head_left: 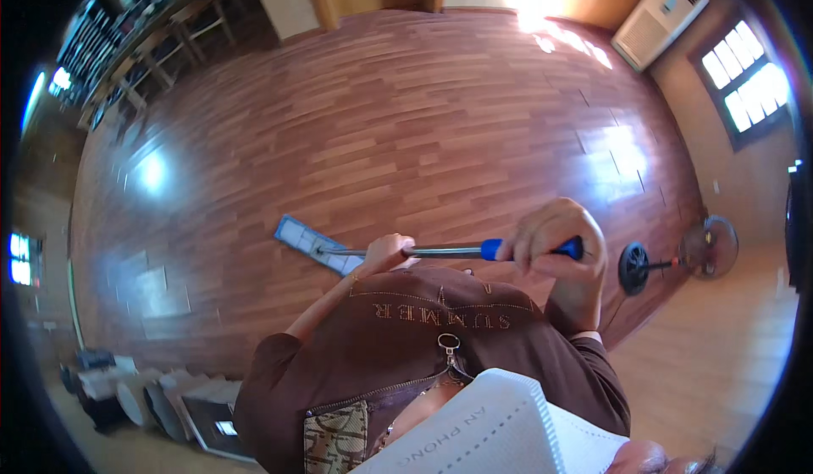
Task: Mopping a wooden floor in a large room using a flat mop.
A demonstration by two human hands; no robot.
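Reddish-brown wooden plank flooring [406, 110] fills most of the view, glossy, with bright patches of window light across it. A flat mop [310, 244] lies with its pale blue-edged rectangular head on the floor, just ahead of the person's torso; its metal shaft runs rightward to a blue grip. The left hand [385, 252] is closed around the metal shaft near the mop head end, fingers curled over it. The right hand [555, 239] is clenched around the blue grip at the shaft's upper end, knuckles raised, thumb side towards the camera. Both arms wear brown sleeves of a zipped brown top [423, 338]. A pedestal fan [677, 258] stands to the right, near the boundary between the dark planks and a lighter floor section. A white air-conditioning unit [659, 17] stands at the far wall, beside a barred window [745, 76]. Chairs and desks [161, 34] are grouped at the upper left, well apart from the mop.
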